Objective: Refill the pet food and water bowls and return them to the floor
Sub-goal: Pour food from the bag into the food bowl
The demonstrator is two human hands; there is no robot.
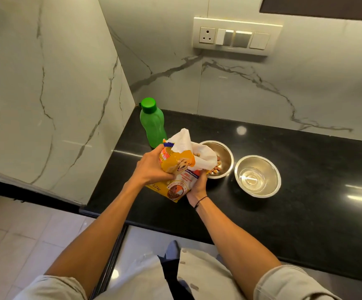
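Observation:
A yellow pet food bag with a dog picture is tipped to the right, its torn white mouth over a steel bowl on the black counter. Brown and reddish kibble lies at the bag's mouth and in that bowl. My left hand grips the bag's upper side. My right hand holds it from below, near its bottom corner. A second steel bowl with clear water in it stands just to the right. A green plastic bottle with its cap on stands behind the bag.
The black counter ends at a marble side wall on the left and a marble back wall with a switch panel. Its front edge runs just before my body. Light floor tiles lie at lower left.

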